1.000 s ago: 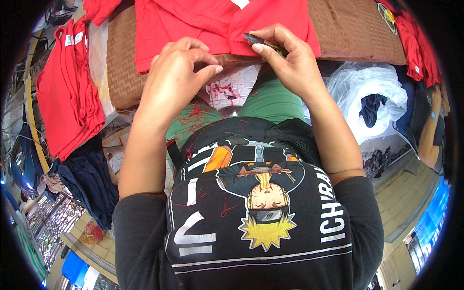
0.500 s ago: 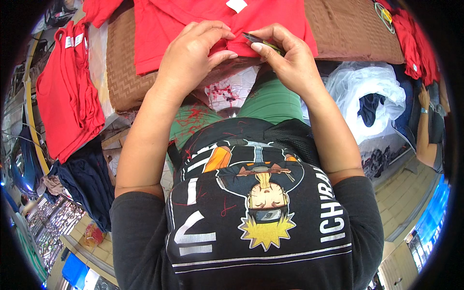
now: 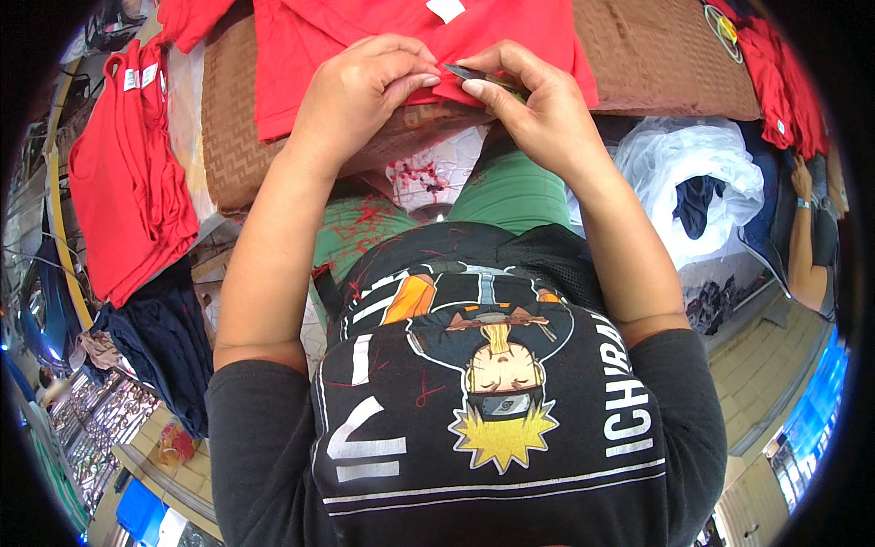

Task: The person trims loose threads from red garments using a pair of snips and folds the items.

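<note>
A red garment (image 3: 328, 36) with a small white label lies spread in front of me, its near edge between my hands. My left hand (image 3: 360, 100) pinches that edge, thumb against fingers. In my right hand (image 3: 547, 105) is a pair of small thread snips (image 3: 466, 72), held between thumb and fingers. Their dark pointed blades aim left, at the fabric beside my left fingertips. My fingers hide most of the snips' handle. Whether the blades touch the cloth or a thread, I cannot tell.
The garment rests on a brown patterned cloth (image 3: 674, 59). Red garments (image 3: 137, 182) hang at the left above dark blue fabric (image 3: 164, 342); more red garments (image 3: 779, 82) lie far right. A white plastic bag (image 3: 647, 164) holds dark cloth. Red thread scraps (image 3: 365, 228) dot my lap. Another person's arm (image 3: 804, 237) shows at right.
The snips and my right hand have shifted slightly left, closer to my left fingertips. My left thumb has closed in against its fingers. The other person's arm at right has moved a little.
</note>
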Demonstrator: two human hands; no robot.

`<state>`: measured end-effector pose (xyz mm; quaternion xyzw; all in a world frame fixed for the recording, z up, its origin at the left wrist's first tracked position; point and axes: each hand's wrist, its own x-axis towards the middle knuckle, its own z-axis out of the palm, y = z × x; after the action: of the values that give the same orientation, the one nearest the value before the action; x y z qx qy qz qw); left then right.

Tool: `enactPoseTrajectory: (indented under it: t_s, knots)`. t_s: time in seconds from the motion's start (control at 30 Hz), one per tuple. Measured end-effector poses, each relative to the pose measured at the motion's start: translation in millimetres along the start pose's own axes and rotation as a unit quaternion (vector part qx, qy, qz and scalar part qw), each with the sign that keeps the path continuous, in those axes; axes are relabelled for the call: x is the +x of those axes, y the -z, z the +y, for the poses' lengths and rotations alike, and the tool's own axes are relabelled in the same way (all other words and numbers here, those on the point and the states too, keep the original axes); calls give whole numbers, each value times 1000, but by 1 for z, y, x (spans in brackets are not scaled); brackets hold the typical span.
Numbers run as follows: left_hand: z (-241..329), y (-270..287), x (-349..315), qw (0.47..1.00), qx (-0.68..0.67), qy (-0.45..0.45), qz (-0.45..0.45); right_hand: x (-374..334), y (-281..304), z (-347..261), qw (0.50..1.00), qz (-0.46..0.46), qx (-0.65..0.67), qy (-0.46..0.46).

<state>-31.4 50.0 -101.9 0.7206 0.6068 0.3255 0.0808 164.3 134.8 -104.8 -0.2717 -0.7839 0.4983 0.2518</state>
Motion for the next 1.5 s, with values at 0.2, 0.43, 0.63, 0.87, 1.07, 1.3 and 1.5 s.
enactPoseTrajectory:
  t_s: [0.2, 0.43, 0.63, 0.87, 1.07, 1.3, 1.5]
  knots:
    - [-5, 6, 8, 987, -63, 122, -84, 3, 3, -2, 999, -15, -29, -2]
    - [-8, 6, 11, 979, -116, 135, -95, 6, 5, -3, 999, -41, -26, -4]
    - [-4, 8, 12, 981, -91, 138, -101, 11, 4, -7, 996, -48, -70, 5]
    - [-4, 2, 9, 991, -100, 85, -35, 16, 3, -7, 988, -51, -144, 16]
    - [22, 13, 29, 969, -195, 148, -25, 0, 28, -23, 989, -8, -148, 6]
    - [32, 0, 43, 972, -205, 110, -44, -11, 40, -35, 986, 17, -162, 36]
    - [40, 1, 48, 975, -205, 75, -47, -11, 37, -33, 968, 34, -243, 48]
